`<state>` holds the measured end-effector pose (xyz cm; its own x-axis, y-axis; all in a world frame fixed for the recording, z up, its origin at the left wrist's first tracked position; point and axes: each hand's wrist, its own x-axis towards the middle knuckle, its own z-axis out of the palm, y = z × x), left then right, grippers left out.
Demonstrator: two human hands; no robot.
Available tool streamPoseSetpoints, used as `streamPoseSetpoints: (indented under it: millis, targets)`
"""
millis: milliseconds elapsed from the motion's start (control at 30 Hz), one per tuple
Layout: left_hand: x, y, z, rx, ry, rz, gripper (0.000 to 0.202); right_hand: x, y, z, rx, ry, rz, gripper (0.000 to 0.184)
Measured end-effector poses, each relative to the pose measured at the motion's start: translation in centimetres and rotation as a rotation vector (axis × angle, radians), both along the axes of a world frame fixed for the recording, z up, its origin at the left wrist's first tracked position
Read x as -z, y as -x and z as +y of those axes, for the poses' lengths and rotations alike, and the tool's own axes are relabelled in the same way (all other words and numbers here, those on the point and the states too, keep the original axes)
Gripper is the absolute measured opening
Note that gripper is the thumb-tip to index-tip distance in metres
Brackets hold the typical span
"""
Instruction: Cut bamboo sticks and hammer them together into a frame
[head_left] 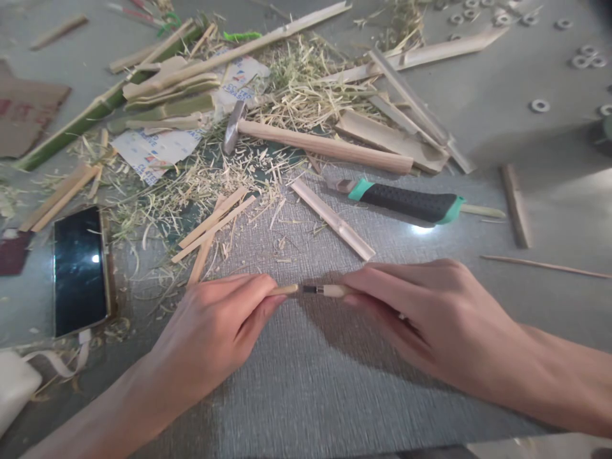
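Observation:
My left hand [224, 315] is closed in a pinch on a thin bamboo strip [285, 290], whose pale end sticks out to the right. My right hand [425, 312] pinches a pale slim piece with a dark, shiny tip [315, 289] that points left at the strip; its exact kind is unclear. The two ends face each other almost in line, with a small gap or light touch that I cannot make out. Just beyond my hands lies a split bamboo piece [335, 220]. A utility knife [406, 201] with a black and green handle rests farther back.
A hammer [325, 143] lies across bamboo shavings [258, 169]. Behind it are bamboo lengths [90, 124] and printed paper [155, 150]. A phone [80, 271] with a white cable is at left. Metal washers [540, 105] are scattered at right, beyond a thin stick [545, 264].

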<state>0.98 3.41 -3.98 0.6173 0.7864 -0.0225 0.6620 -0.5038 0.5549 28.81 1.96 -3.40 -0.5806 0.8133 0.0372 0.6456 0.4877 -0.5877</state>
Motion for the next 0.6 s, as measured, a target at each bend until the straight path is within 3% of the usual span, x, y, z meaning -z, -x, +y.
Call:
streamPoseSetpoints:
  millis: [600]
  targets:
    - [0.08,0.07,-0.13,0.007,-0.017,0.026,0.024,0.43,0.03,0.07,0.008,-0.008,0.005,0.021]
